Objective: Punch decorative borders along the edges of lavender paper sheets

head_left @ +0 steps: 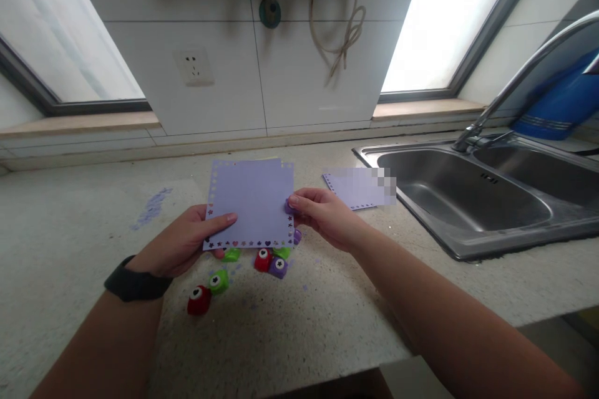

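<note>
A lilac paper sheet with small shapes punched along its left, bottom and right edges is held above the counter. My left hand pinches its lower left corner, thumb on top. My right hand is closed on a small purple punch clamped over the sheet's right edge. Below the sheet lie several small craft punches: a red one, a green one, another red one and a purple one.
A second lilac sheet lies beside the steel sink with its tap at the right. Purple paper bits are scattered on the speckled counter. A socket and hoses hang on the tiled wall.
</note>
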Tool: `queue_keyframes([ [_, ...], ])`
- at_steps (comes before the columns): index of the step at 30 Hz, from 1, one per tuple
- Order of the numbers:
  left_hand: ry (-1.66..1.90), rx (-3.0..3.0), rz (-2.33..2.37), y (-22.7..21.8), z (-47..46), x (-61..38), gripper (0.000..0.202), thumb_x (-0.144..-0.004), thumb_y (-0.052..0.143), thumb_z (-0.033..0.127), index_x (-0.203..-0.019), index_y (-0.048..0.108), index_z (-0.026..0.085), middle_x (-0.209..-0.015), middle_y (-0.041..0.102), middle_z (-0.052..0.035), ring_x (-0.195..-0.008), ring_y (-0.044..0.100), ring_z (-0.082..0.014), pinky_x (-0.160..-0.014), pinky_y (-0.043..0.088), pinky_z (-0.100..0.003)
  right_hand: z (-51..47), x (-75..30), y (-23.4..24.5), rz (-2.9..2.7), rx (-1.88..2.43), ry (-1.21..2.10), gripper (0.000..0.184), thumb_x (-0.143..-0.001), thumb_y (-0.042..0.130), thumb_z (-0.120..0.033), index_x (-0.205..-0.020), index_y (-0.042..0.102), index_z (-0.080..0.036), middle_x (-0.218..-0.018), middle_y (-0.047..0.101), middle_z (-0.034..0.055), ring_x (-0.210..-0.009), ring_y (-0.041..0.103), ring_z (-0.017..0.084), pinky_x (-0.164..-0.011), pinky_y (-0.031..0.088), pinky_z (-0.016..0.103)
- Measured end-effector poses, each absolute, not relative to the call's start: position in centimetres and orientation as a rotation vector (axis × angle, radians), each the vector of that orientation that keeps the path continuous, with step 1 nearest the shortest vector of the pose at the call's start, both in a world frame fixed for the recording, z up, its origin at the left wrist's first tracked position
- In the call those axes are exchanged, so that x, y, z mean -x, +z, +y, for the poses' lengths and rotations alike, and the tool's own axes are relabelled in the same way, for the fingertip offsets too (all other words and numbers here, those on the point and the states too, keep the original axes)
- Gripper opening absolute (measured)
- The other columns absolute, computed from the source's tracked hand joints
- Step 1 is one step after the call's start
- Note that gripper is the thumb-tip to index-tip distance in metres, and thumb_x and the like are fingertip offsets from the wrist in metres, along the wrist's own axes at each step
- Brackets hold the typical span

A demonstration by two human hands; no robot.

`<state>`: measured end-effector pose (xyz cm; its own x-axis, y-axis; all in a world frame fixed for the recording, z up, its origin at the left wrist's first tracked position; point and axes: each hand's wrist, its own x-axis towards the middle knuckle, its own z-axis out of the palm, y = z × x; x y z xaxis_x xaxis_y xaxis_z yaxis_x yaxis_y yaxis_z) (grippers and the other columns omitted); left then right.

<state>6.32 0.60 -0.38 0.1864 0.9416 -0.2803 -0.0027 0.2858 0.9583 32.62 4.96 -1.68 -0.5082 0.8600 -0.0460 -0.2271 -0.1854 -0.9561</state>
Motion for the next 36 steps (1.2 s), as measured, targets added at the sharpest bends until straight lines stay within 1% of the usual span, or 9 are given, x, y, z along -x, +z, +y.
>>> queue_keyframes([
  [3, 0.889, -1.06, 1.173, -0.48, 0.61, -6.2, 0.03, -0.08, 0.081, 0.031, -0.1, 0.075, 0.01, -0.081, 0.075, -0.0112, -0.052, 0.061, -0.0114, -0.042, 0.051, -0.018, 4.96, -32.64, -1.76, -1.336, 0.771, 1.768, 0.029, -0.079, 0.081, -0.044, -0.079, 0.071, -0.017, -0.079, 0.063, 0.0023, -0.074, 0.057, 0.013, -0.068, 0.046, 0.028],
  [6, 0.887, -1.06, 1.153, -0.48, 0.59, -6.23, 0.029, -0.079, 0.081, 0.03, -0.1, 0.076, 0.011, -0.083, 0.076, -0.0109, -0.053, 0.06, -0.0112, -0.042, 0.051, -0.018, 4.97, -32.58, -1.78, -1.335, 0.781, 1.763, 0.027, -0.078, 0.082, -0.042, -0.079, 0.071, -0.017, -0.078, 0.063, 0.0024, -0.075, 0.057, 0.013, -0.069, 0.046, 0.028],
  [12, 0.908, -1.069, 1.155, -0.57, 0.67, -6.06, 0.025, -0.075, 0.083, 0.028, -0.093, 0.077, 0.012, -0.076, 0.073, -0.0063, -0.053, 0.059, -0.0109, -0.043, 0.05, -0.018, 4.89, -32.5, -1.68, -1.297, 0.79, 1.839, 0.027, -0.076, 0.084, -0.039, -0.082, 0.075, -0.014, -0.083, 0.067, 0.0042, -0.078, 0.059, 0.013, -0.075, 0.047, 0.028],
  [16, 0.895, -1.085, 1.162, -0.59, 0.7, -5.9, 0.024, -0.076, 0.083, 0.032, -0.089, 0.076, 0.013, -0.073, 0.071, -0.0051, -0.053, 0.058, -0.011, -0.043, 0.049, -0.018, 4.88, -32.59, -1.66, -1.322, 0.784, 1.83, 0.026, -0.077, 0.084, -0.038, -0.08, 0.074, -0.015, -0.078, 0.066, 0.0026, -0.074, 0.058, 0.012, -0.073, 0.047, 0.027],
  [22, 0.887, -1.109, 1.168, -0.52, 0.68, -5.83, 0.024, -0.076, 0.083, 0.036, -0.081, 0.075, 0.013, -0.07, 0.07, -0.0048, -0.053, 0.058, -0.0113, -0.044, 0.049, -0.019, 4.93, -32.76, -1.75, -1.366, 0.812, 1.825, 0.029, -0.075, 0.085, -0.041, -0.078, 0.073, -0.015, -0.079, 0.067, 0.0033, -0.073, 0.061, 0.013, -0.072, 0.049, 0.028],
  [29, 0.915, -1.084, 1.185, -0.6, 0.68, -5.75, 0.027, -0.074, 0.084, 0.034, -0.088, 0.076, 0.012, -0.076, 0.072, -0.008, -0.053, 0.057, -0.0123, -0.044, 0.049, -0.022, 4.99, -32.87, -1.9, -1.392, 0.806, 1.809, 0.029, -0.076, 0.084, -0.041, -0.08, 0.073, -0.015, -0.08, 0.067, 0.0034, -0.074, 0.061, 0.012, -0.074, 0.049, 0.028],
  [36, 0.908, -1.084, 1.168, -0.55, 0.64, -5.77, 0.022, -0.076, 0.083, 0.033, -0.083, 0.075, 0.013, -0.071, 0.07, -0.0055, -0.053, 0.056, -0.0111, -0.044, 0.047, -0.019, 5.08, -32.89, -2.02, -1.427, 0.787, 1.797, 0.029, -0.078, 0.083, -0.041, -0.08, 0.073, -0.015, -0.078, 0.066, 0.0026, -0.072, 0.059, 0.012, -0.072, 0.048, 0.028],
])
